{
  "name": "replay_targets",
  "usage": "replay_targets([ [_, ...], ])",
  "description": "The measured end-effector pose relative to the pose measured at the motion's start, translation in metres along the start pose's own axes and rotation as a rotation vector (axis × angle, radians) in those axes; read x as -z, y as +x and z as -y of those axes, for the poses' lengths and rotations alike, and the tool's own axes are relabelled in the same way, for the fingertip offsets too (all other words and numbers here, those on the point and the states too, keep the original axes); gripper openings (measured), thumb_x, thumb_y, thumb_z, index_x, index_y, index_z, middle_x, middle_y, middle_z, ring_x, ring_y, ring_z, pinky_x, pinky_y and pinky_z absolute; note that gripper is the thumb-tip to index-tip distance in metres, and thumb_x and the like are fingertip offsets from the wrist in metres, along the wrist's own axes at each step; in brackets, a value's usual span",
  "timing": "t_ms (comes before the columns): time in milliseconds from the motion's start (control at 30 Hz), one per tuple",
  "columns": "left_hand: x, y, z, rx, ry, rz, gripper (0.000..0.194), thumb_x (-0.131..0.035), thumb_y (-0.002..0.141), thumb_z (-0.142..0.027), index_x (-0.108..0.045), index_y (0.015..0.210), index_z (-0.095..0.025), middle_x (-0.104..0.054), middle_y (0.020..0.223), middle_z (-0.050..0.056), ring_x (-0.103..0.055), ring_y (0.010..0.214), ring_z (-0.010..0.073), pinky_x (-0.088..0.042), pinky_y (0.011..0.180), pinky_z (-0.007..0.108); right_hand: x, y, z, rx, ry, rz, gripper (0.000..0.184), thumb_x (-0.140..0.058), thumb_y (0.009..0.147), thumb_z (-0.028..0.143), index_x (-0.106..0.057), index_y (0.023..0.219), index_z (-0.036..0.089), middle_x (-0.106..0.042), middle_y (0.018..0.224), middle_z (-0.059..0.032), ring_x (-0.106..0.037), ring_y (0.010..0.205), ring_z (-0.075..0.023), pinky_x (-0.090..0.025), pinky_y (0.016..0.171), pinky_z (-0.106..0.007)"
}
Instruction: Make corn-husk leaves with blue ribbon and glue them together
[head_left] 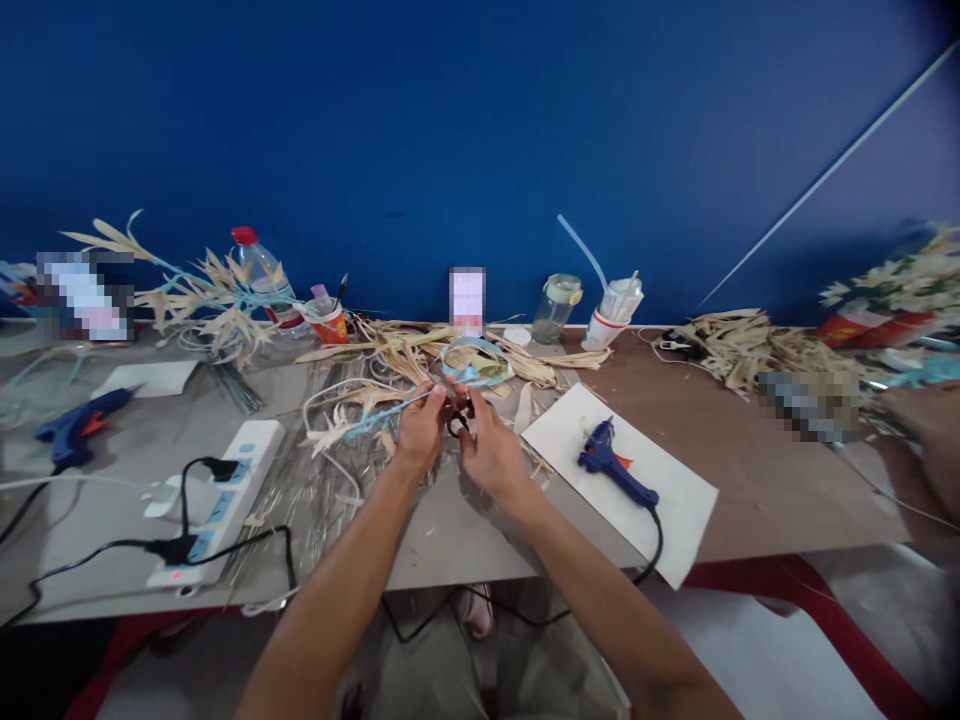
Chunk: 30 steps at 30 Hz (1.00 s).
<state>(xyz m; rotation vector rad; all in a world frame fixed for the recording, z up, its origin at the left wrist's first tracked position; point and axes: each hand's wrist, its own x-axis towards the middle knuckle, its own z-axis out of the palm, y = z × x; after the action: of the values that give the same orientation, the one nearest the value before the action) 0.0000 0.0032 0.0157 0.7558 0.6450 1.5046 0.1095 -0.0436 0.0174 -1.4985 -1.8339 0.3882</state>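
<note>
At the middle of the table, my left hand (421, 432) is closed on a stem wrapped in light blue tape (381, 414); pale dried husk petals (328, 437) are at its outer end. Close beside it, my right hand (495, 450) is closed round small scissors with dark handles (456, 422), their blades near my left fingertips and partly hidden. A loop of light blue ribbon or tape (487, 376) lies just beyond both hands, on strips of dried husk (405, 352).
Right of my hands, a blue glue gun (611, 462) rests on a white board (679, 510). A power strip (225, 500), cords, thin wires (300, 500) and another glue gun (82, 425) lie to the left. Cups, a bottle (262, 275) and a jar (556, 308) line the wall. Another person's hand (926, 420) is far right.
</note>
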Motion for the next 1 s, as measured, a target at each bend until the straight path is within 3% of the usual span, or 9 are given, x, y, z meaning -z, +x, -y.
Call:
replay_targets([
  [100, 0.005, 0.003, 0.001, -0.011, 0.019, -0.047, 0.031, -0.061, 0.075, -0.044, -0.065, 0.090, -0.017, -0.067, 0.079, 0.004, -0.062, 0.069, 0.0128, -0.049, 0.073, 0.029, 0.009, 0.006, -0.012, -0.095, 0.325, -0.008, 0.057, -0.056, 0.072, 0.022, -0.043, 0.128, 0.022, -0.062, 0.096, -0.0052, -0.058, 0.070, -0.0154, -0.047, 0.062, -0.028],
  [233, 0.011, 0.008, -0.005, -0.070, 0.071, -0.145, 0.025, -0.062, 0.076, -0.040, -0.063, 0.087, -0.018, -0.067, 0.095, 0.006, -0.063, 0.081, 0.0136, -0.048, 0.079, 0.030, 0.047, 0.013, -0.020, -0.240, 0.823, 0.108, 0.056, -0.063, 0.069, 0.035, -0.048, 0.121, 0.021, -0.059, 0.075, 0.0010, -0.041, 0.050, -0.0075, -0.030, 0.042, -0.019],
  [333, 0.012, 0.009, -0.010, -0.022, 0.046, -0.092, 0.029, -0.065, 0.074, -0.035, -0.058, 0.097, -0.019, -0.068, 0.095, 0.006, -0.065, 0.088, 0.0176, -0.048, 0.084, 0.036, 0.078, 0.019, -0.022, -0.266, 0.867, 0.199, 0.053, -0.058, 0.074, 0.047, -0.054, 0.118, 0.017, -0.061, 0.067, 0.0001, -0.030, 0.042, -0.0053, -0.020, 0.040, -0.021],
  [467, 0.012, 0.010, -0.014, 0.010, 0.036, -0.064, 0.037, -0.068, 0.071, -0.031, -0.050, 0.101, -0.019, -0.068, 0.079, 0.003, -0.066, 0.071, 0.0150, -0.050, 0.077, 0.036, 0.098, 0.026, -0.025, -0.273, 0.738, 0.122, 0.049, -0.061, 0.073, 0.047, -0.062, 0.108, 0.012, -0.056, 0.049, 0.0017, -0.042, 0.047, -0.0092, -0.029, 0.047, -0.023],
  [600, 0.012, 0.014, -0.013, -0.061, 0.069, -0.149, 0.032, -0.069, 0.068, -0.033, -0.049, 0.089, -0.018, -0.066, 0.070, 0.000, -0.065, 0.065, 0.0134, -0.051, 0.071, 0.032, 0.091, 0.026, -0.029, -0.220, 0.733, 0.169, 0.046, -0.060, 0.074, 0.041, -0.060, 0.112, 0.014, -0.057, 0.051, 0.0034, -0.050, 0.051, -0.0113, -0.035, 0.053, -0.025],
  [733, 0.014, 0.016, -0.013, -0.117, 0.085, -0.206, 0.032, -0.069, 0.067, -0.036, -0.051, 0.087, -0.018, -0.066, 0.068, -0.001, -0.065, 0.065, 0.0132, -0.050, 0.067, 0.029, 0.071, 0.019, -0.033, -0.224, 0.708, 0.255, 0.042, -0.062, 0.073, 0.037, -0.061, 0.108, 0.014, -0.060, 0.056, 0.0021, -0.051, 0.054, -0.0109, -0.035, 0.053, -0.025],
  [900, 0.017, 0.017, -0.012, -0.076, 0.244, -0.250, 0.027, -0.064, 0.071, -0.036, -0.055, 0.089, -0.018, -0.065, 0.062, -0.001, -0.062, 0.058, 0.0123, -0.049, 0.062, 0.026, 0.043, 0.021, -0.042, -0.279, 0.783, 0.007, 0.041, -0.065, 0.068, 0.033, -0.056, 0.105, 0.018, -0.062, 0.064, 0.0023, -0.055, 0.062, -0.0118, -0.041, 0.057, -0.024],
  [1000, 0.016, 0.017, -0.009, -0.026, 0.329, -0.207, 0.026, -0.063, 0.072, -0.036, -0.057, 0.089, -0.017, -0.064, 0.060, -0.001, -0.060, 0.054, 0.0126, -0.048, 0.057, 0.026, 0.038, 0.029, -0.044, -0.280, 0.751, -0.005, 0.044, -0.065, 0.066, 0.029, -0.053, 0.106, 0.017, -0.065, 0.076, -0.0011, -0.058, 0.067, -0.0130, -0.043, 0.058, -0.024],
])
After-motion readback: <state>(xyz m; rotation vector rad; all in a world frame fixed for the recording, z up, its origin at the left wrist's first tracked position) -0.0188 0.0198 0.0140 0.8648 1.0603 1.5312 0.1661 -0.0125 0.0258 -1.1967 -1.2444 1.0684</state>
